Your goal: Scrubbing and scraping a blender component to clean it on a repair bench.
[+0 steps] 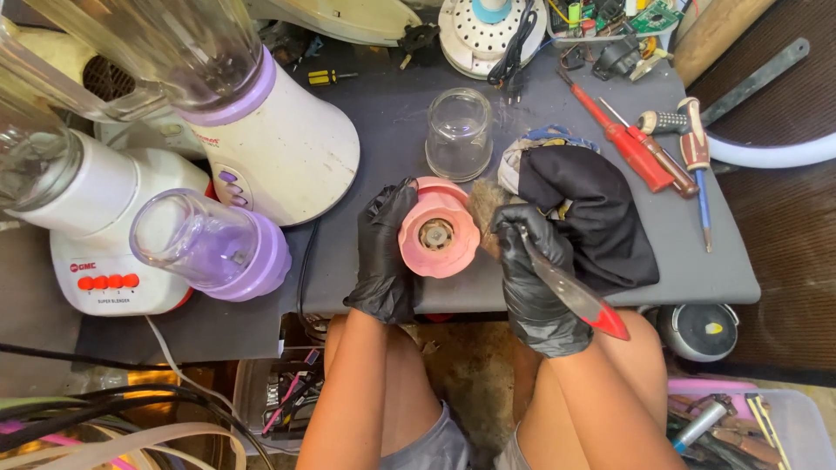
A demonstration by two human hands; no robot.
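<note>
A pink round blender blade base [438,233] sits upside down near the front edge of the dark grey table [383,113], its metal coupling facing up. My left hand [386,254], in a black glove, grips its left side. My right hand [533,271], also gloved in black, holds a brush [488,209] with a red-tipped handle, and its bristles touch the right rim of the pink base.
A clear glass jar [459,133] stands mouth-down behind the base. A dark cloth [585,207] lies to the right, with red screwdrivers [640,148] beyond it. White blender bases [277,139] with purple-trimmed jars [209,244] crowd the left. A bin of tools [740,426] sits on the floor at right.
</note>
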